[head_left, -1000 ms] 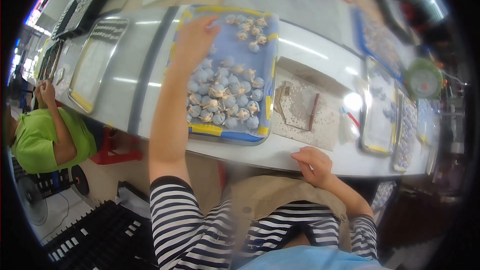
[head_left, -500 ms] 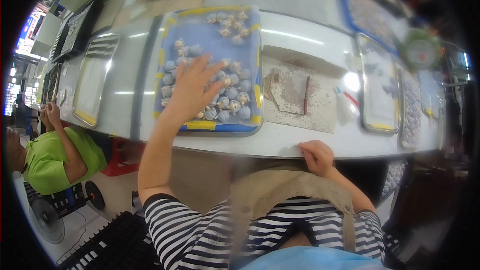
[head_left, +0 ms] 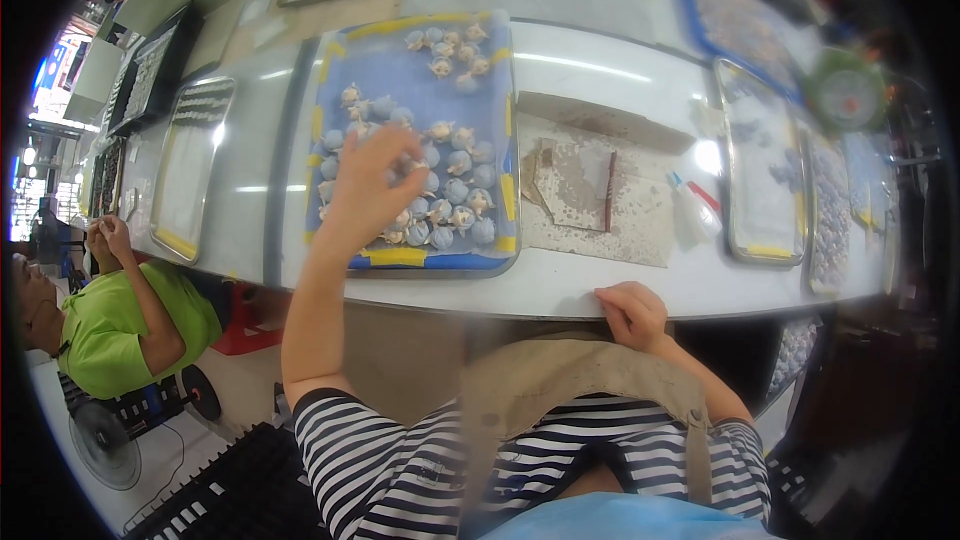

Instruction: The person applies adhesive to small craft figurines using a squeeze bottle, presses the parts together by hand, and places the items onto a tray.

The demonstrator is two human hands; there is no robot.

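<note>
A blue tray [head_left: 430, 262] edged with yellow tape holds many small doll-like figures [head_left: 456, 190] with grey-blue rounded parts and pale parts. Over its left-middle area, my left hand [head_left: 368, 180] reaches down among the figures. Its fingers are curved, with a gap between thumb and forefinger, and I make out nothing held there. My right hand [head_left: 634, 312] rests at the table's front edge, fingers curled together; whatever may be inside them is hidden. A small white bottle [head_left: 697, 212] with a red and blue tip lies beyond this hand.
Right of the tray lies a stained cardboard piece [head_left: 640, 190] with a flat frame-like piece on it. A metal-rimmed tray [head_left: 765, 248] stands farther right, another [head_left: 176, 240] to the left. A person in a green shirt [head_left: 125, 325] sits at the left. A round green-rimmed dial [head_left: 848, 90] is at far right.
My left hand has gone from spread fingers to curved ones, with thumb and forefinger closer together over the figures. My right hand stays at the table edge. The view has shifted slightly.
</note>
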